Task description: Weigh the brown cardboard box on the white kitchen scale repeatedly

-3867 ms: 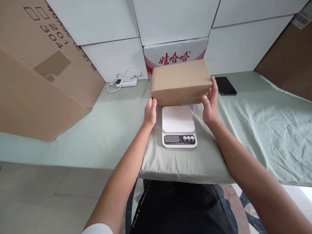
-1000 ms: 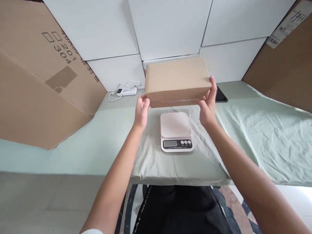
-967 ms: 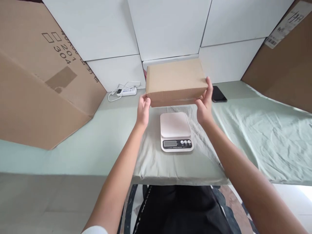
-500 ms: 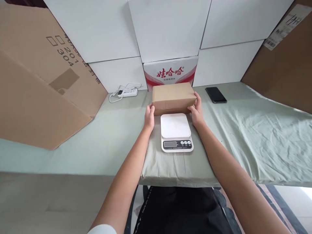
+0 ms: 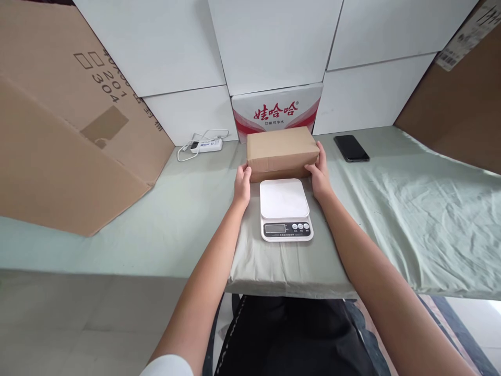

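Observation:
A closed brown cardboard box sits behind a white digital kitchen scale. My left hand grips the box's left end, with the thumb along its near edge. At the opposite end, my right hand holds the box, thumb on the front face and fingers round the side. The scale's platform bears nothing, and its small display looks blank. I cannot tell whether the box's underside rests fully on the cloth.
Behind the box stands a white carton with red lettering among white panels. A white power strip with a cable lies to the left, a black phone to the right. Large cardboard sheets flank the cloth-covered table.
The whole view has shifted slightly with the head. Both hands keep their hold on the box, and its place behind the scale looks nearly the same.

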The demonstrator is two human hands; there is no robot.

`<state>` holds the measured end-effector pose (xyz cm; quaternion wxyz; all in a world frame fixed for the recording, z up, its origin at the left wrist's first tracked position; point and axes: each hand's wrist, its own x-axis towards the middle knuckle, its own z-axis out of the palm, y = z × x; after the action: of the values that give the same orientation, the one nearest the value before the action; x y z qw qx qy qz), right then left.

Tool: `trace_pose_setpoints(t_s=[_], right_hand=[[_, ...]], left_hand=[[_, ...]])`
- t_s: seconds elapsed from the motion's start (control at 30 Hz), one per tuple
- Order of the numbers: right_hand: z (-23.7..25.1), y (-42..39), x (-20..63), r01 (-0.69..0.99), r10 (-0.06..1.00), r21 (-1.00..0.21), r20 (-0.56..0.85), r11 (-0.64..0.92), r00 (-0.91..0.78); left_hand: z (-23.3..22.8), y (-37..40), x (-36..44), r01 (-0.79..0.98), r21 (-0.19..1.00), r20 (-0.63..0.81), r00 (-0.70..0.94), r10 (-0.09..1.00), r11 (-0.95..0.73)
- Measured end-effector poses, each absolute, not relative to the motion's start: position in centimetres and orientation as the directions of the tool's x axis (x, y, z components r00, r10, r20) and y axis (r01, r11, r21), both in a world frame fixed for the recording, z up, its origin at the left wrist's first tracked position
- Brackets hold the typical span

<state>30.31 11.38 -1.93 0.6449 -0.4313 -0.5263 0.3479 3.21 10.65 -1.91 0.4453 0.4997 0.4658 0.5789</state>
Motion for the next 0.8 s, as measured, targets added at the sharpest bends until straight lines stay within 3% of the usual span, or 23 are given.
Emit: trace_pose_setpoints(t_s=[0.8], right_hand=[[-1.47, 10.95, 30.15, -0.003, 0.903, -0.922, 0.377, 0.386, 0.208]], left_hand=[[-1.75, 10.99, 3.08, -0.054, 0.977, 0.203, -0.075, 0.976, -0.207]])
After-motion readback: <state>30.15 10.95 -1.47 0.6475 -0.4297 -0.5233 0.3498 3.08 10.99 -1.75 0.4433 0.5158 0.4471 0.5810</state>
